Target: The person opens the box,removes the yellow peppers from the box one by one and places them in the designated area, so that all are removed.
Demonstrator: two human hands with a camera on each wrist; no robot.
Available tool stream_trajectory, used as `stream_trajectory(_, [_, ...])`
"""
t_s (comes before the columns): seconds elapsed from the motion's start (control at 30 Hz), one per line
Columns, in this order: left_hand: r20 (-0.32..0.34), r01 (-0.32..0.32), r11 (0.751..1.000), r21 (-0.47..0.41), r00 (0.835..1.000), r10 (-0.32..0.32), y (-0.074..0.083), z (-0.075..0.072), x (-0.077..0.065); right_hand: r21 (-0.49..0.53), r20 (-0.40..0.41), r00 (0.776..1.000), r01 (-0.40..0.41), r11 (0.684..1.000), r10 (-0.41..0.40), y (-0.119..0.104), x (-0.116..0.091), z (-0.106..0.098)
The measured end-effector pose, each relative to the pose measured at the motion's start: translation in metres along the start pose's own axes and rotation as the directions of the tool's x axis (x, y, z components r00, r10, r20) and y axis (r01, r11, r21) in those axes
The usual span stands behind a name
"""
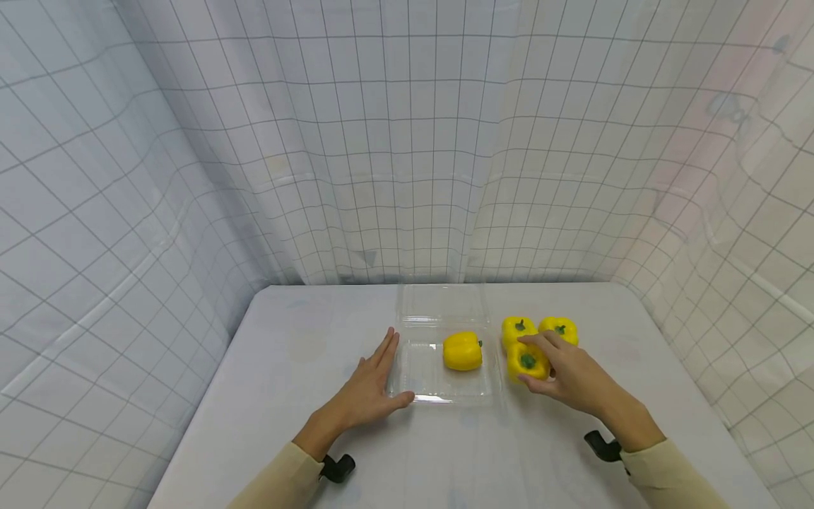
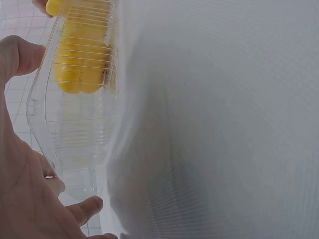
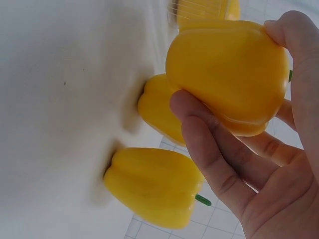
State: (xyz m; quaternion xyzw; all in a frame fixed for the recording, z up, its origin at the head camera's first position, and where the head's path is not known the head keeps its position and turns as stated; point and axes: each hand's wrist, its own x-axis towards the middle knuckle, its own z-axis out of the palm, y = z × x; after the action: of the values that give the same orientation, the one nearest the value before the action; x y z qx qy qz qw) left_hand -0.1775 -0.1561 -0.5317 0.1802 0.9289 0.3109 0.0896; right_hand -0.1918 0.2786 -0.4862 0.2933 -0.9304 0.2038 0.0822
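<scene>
Pinching one yellow bell pepper (image 1: 525, 364) in our right hand (image 1: 574, 375) just beside the open plastic clamshell (image 1: 417, 369), we rest our left hand (image 1: 365, 392), fingers straight, against its edge, seemingly to steady it around the second pepper (image 1: 462, 351) inside.

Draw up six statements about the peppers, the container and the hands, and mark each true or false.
1. The right hand holds a yellow pepper. True.
2. One pepper lies inside the clear container. True.
3. The container is closed. False: its lid is open on the far side.
4. Both hands hold peppers. False: the left hand only touches the container's left side.
5. Two more peppers rest on the table. True.
6. The peppers are red. False: all four are yellow.
</scene>
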Motion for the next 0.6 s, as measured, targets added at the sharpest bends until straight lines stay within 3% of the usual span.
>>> stream_trajectory(0.6, [-0.003,0.012,1.000,0.004,1.000,-0.012,-0.0003,0.0010,0.0013,0.011,0.031,0.999,-0.019,1.000,0.019,0.0052,-0.0033,0.0089])
